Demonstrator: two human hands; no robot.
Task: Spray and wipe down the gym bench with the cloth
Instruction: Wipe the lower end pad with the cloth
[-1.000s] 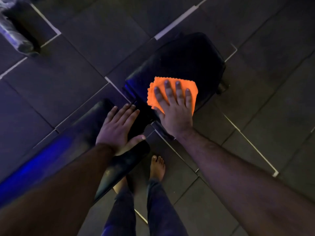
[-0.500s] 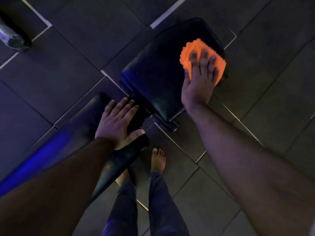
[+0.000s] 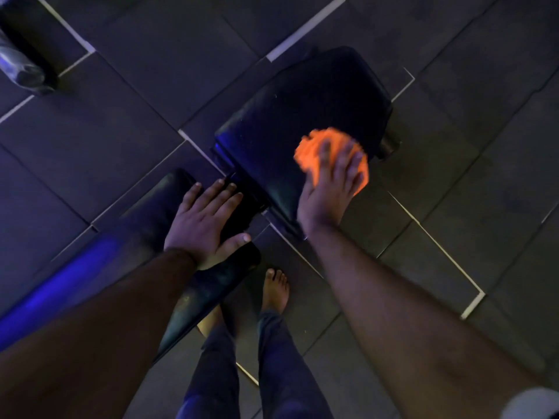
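Observation:
A black padded gym bench stands on the dark floor in two parts: a seat pad (image 3: 290,116) in the middle and a long back pad (image 3: 157,219) running to the lower left. An orange cloth (image 3: 311,152), bunched and blurred, lies on the seat pad's near right part. My right hand (image 3: 329,189) presses flat on the cloth, fingers spread over it. My left hand (image 3: 202,225) rests flat on the end of the back pad, fingers apart, holding nothing. No spray bottle is in view.
Dark floor tiles with pale seams surround the bench. My bare foot (image 3: 275,288) and dark trouser legs (image 3: 278,370) stand just below the bench gap. A dark object with a shiny grey end (image 3: 24,68) lies at the top left corner. A bench foot (image 3: 388,146) sticks out right of the seat.
My right hand slid the cloth from the seat's near edge to its far right corner, then back toward me along the right side. The cloth has bunched up. My left hand stayed put.

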